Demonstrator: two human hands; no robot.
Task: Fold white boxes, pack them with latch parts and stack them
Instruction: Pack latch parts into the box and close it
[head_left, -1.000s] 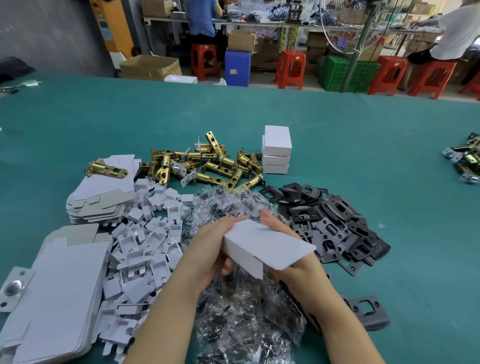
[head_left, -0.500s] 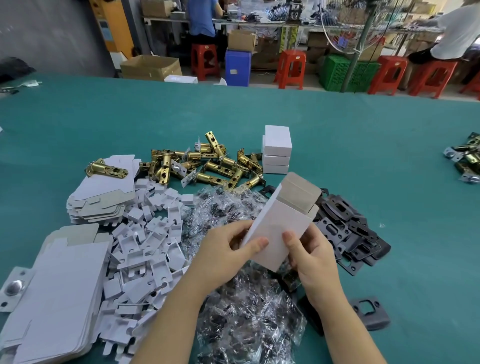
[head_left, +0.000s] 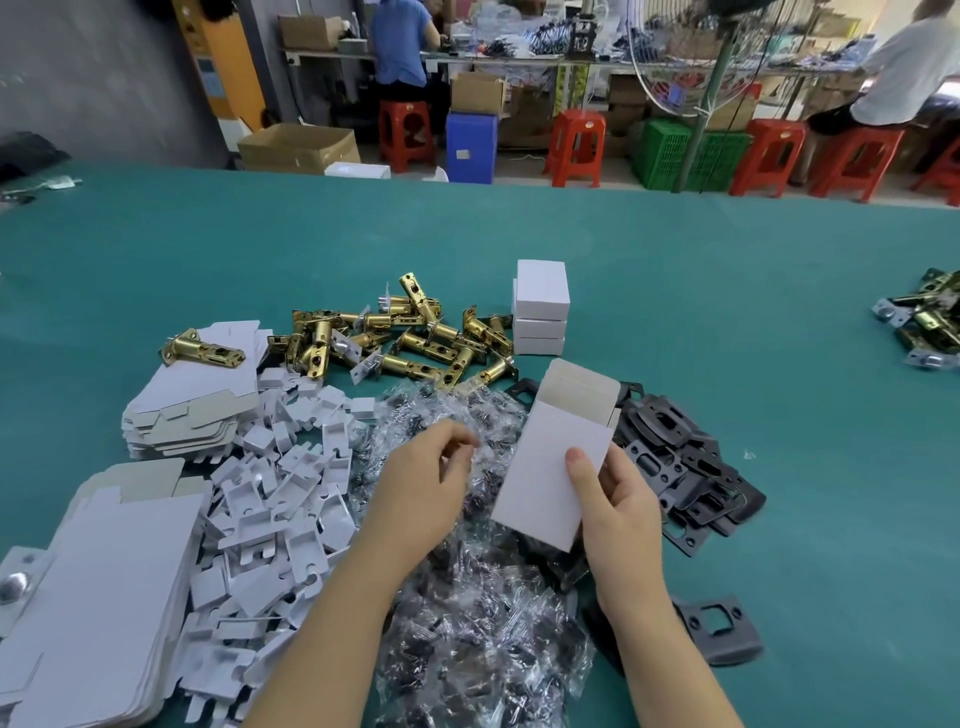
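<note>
The green bench (head_left: 727, 291) was the biggest thing I saw, and it was covered in piles. On the left lay the flat box blanks (head_left: 104, 571), thin white card not yet folded. Next to them sat a heap of white card inserts (head_left: 270, 514). In the middle was a pile of small clear bags (head_left: 467, 639) with dark bits inside, most likely screws. To the right lay the black plates (head_left: 685, 462), and farther back the gold latches (head_left: 395, 338). Three finished boxes (head_left: 540, 312) stood stacked just behind the latches.

The white box (head_left: 558, 467) I was working on was up off the bench, in front of me, above the bags. It was folded into shape, with its top flap open and pointing away. I think it was very light and a bit soft, so a hard squeeze would dent it. I would hold it by its long sides near the bottom, where the card is doubled. The latches look heavy and hard, so I would lower one in gently.

My right hand (head_left: 618, 514) was wrapped round the lower part of the box, thumb pressed on the front. My left hand (head_left: 423, 493) held nothing. Its fingers were loosely curled, just above the bags and close to the box but not touching it.
</note>
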